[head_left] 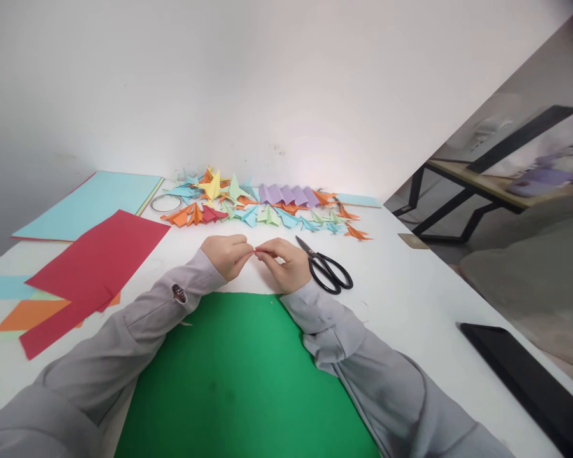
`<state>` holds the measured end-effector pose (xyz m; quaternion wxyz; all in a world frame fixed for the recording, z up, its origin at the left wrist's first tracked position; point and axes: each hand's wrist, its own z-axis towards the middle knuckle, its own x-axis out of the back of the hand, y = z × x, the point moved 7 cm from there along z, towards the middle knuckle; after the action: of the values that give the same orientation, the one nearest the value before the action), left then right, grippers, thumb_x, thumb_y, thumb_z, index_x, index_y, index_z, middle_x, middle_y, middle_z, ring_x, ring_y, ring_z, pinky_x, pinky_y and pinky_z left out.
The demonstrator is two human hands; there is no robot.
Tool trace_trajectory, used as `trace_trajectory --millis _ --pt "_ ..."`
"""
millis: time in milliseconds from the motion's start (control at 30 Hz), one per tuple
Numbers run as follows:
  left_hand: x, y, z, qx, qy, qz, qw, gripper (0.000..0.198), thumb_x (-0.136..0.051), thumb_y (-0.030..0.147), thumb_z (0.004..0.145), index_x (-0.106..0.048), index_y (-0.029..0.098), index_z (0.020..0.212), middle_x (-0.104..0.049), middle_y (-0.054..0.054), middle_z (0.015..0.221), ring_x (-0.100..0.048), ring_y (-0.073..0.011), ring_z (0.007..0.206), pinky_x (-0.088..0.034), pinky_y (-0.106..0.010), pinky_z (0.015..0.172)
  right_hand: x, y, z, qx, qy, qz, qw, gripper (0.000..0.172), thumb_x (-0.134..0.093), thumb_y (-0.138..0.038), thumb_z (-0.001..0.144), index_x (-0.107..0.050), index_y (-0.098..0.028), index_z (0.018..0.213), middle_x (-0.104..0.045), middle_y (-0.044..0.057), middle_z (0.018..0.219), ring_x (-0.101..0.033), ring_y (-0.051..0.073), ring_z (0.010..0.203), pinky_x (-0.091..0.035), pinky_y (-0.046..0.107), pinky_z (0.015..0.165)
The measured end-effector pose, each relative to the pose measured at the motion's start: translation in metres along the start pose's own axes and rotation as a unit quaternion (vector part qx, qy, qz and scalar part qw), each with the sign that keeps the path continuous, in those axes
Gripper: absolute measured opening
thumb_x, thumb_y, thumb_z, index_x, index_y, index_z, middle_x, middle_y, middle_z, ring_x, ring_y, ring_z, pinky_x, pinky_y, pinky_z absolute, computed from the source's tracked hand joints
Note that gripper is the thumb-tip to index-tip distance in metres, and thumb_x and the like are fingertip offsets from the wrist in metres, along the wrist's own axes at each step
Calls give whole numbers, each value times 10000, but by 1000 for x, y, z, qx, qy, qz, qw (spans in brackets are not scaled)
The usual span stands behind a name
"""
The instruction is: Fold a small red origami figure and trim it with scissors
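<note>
My left hand (226, 256) and my right hand (285, 262) meet over the white table, fingertips pinched together. Between them shows a sliver of red paper (254, 251); the fingers hide most of it, so its shape cannot be made out. Just right of my right hand lies a pair of black-handled scissors (325, 267), blades pointing up and left. A large green sheet (239, 375) covers the table below my wrists and between my forearms. Beyond the hands is a row of folded paper pieces in orange, blue, green and yellow, with a purple pleated strip (289, 195).
At left lie red paper sheets (100, 257), orange paper (33, 315) and a stack of light blue sheets (88, 200). A thin wire coil (167, 203) rests near the folded pieces. A black flat object (520, 375) is at the right edge. A white wall stands behind.
</note>
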<state>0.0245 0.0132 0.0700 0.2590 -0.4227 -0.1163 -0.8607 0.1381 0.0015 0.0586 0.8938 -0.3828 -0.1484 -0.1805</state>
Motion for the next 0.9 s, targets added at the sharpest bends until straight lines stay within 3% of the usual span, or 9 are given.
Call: trace_trajectory --millis 533,900 --pt "-9 -2 -3 -8 -29 11 999 322 -353 243 872 -650 176 768 -564 -25 659 -496 -118 568 -301 -256 491 -6 -1 -1 32 -46 -47 997 148 -453 -171 848 -576 -208 775 -597 37 698 -580 157 674 -483 295 640" --pt "-4 -6 0 17 -44 -20 999 328 -353 251 877 -657 164 788 -575 -28 663 -495 -113 580 -342 -231 510 -4 16 -4 -54 -11 25 998 70 -585 -255 772 -627 -208 803 -641 44 760 -625 162 667 -524 306 620"
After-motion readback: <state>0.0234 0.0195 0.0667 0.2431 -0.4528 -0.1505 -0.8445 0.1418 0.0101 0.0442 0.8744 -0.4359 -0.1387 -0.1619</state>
